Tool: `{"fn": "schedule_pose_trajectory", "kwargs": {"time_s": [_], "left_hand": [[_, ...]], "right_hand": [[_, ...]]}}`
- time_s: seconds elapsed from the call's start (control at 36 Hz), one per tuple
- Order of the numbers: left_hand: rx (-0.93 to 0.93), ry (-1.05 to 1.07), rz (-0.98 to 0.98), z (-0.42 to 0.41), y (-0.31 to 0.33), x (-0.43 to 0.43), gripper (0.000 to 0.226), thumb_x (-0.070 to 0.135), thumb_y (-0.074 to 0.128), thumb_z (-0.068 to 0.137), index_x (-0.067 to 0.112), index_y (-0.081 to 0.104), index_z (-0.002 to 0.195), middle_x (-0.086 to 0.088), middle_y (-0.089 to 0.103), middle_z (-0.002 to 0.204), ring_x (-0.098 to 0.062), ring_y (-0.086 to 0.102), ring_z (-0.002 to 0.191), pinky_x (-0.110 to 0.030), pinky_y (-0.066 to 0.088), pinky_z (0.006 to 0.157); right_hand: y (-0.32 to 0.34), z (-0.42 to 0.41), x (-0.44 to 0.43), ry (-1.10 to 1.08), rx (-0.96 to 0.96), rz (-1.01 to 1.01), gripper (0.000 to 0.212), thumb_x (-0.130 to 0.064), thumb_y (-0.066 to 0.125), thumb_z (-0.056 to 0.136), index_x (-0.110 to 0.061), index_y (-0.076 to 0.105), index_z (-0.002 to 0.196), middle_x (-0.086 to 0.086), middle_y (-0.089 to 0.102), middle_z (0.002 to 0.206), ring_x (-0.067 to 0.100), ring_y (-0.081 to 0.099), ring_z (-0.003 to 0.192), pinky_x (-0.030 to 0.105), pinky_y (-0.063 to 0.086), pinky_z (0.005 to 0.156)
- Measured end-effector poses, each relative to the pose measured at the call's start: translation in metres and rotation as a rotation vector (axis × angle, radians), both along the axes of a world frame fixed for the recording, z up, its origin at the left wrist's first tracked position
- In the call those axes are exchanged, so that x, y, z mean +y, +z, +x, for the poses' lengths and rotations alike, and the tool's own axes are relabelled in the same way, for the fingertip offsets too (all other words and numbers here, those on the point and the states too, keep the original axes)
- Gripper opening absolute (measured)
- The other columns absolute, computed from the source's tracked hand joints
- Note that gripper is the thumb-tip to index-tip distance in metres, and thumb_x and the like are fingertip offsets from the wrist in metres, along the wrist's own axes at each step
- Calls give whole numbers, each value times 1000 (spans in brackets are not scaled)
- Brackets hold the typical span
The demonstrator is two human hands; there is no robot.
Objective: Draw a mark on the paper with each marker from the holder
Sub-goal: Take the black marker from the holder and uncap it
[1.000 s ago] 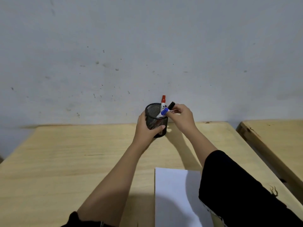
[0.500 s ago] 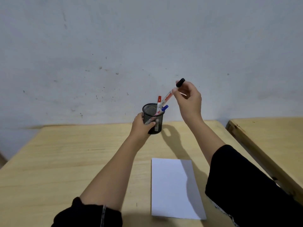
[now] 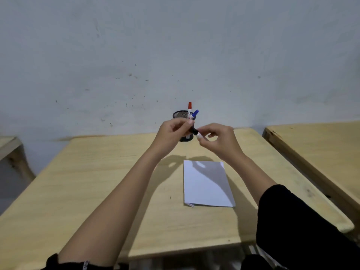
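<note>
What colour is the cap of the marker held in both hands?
Black cap, white barrel; seen in the head view.

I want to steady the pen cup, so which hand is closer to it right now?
Left. The left hand overlaps the mesh holder in view, just in front of it; the right hand is off to its right. Both grip the black marker.

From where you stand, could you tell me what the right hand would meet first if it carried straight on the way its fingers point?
Probably the left hand: the right hand points leftward along the black-capped marker both hold. Depth is unclear.
</note>
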State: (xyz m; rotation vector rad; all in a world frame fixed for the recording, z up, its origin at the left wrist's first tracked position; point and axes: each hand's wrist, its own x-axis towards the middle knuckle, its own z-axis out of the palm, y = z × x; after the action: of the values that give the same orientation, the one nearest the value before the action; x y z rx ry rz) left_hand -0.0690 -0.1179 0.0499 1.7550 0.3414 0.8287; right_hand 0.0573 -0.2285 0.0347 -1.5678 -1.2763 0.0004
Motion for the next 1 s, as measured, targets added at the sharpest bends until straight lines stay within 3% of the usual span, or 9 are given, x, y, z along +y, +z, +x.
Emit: {"fn": "schedule_pose_trajectory", "kwargs": {"time_s": [0.11,0.22,0.28,0.33,0.39,0.53,0.64,0.81,1.0], "left_hand": [[79,26,90,-13,-12,-5,12,11,67,85,21,72,82,0,72,82,-14,68,83,-31,55,87],[64,97,118,-19,-14,-10,12,9,67,85,19,71,81,5,69,76,1,64,70,-18,50,76],[1,141,79,-22,-14,-12,8,7,65,86,13,70,85,4,69,77,5,64,67,-13,49,73],[-53,187,47,-25,-14,-10,9,9,65,87,15,70,83,4,69,77,3,65,69,-16,51,75],[-63,209,39,-28,-16,-7,10,12,65,87,19,70,82,3,70,77,0,66,70,-20,52,77],[-61,216,6,-30,-24,-9,11,15,61,90,17,69,82,-2,67,73,-9,62,71,-20,52,75],[-102,188,-77,-27,-27,-11,10,11,60,90,15,68,85,-3,67,75,-10,62,70,-18,53,74],[-145,148,-188,-16,-32,-19,16,6,60,90,6,70,102,-5,70,86,-9,67,74,-17,54,77],[-94,106,-109,-15,-33,-27,18,7,72,80,17,72,95,0,72,83,-7,65,77,-19,53,80]], "right_hand": [[-8,-6,-8,16,-53,-76,18,-8,70,76,-13,76,92,-2,70,82,16,65,80,11,44,71],[-5,-11,-14,65,-40,-149,15,-14,68,80,-19,73,94,-5,69,86,10,62,80,7,41,70],[-3,-11,-16,91,18,-209,11,-18,65,84,-23,69,93,-5,69,85,9,60,78,12,42,68],[-2,-8,-19,110,96,-263,10,-22,65,85,-23,68,94,-1,68,84,10,58,72,22,43,67],[-1,-5,-22,123,160,-270,12,-23,70,82,-21,71,93,2,71,86,9,61,63,21,46,65],[3,2,-29,99,343,-188,18,-18,81,70,-13,77,86,-4,74,82,9,61,53,17,45,50],[1,3,-33,128,662,-40,22,-4,79,70,-6,71,90,4,68,73,10,64,55,15,51,56],[-1,-6,-28,180,1074,264,8,0,68,79,-7,65,83,-5,67,62,4,63,58,10,51,59],[-8,-22,-15,234,1082,264,6,0,63,84,-6,63,84,-3,68,64,3,63,58,9,51,61]]}}
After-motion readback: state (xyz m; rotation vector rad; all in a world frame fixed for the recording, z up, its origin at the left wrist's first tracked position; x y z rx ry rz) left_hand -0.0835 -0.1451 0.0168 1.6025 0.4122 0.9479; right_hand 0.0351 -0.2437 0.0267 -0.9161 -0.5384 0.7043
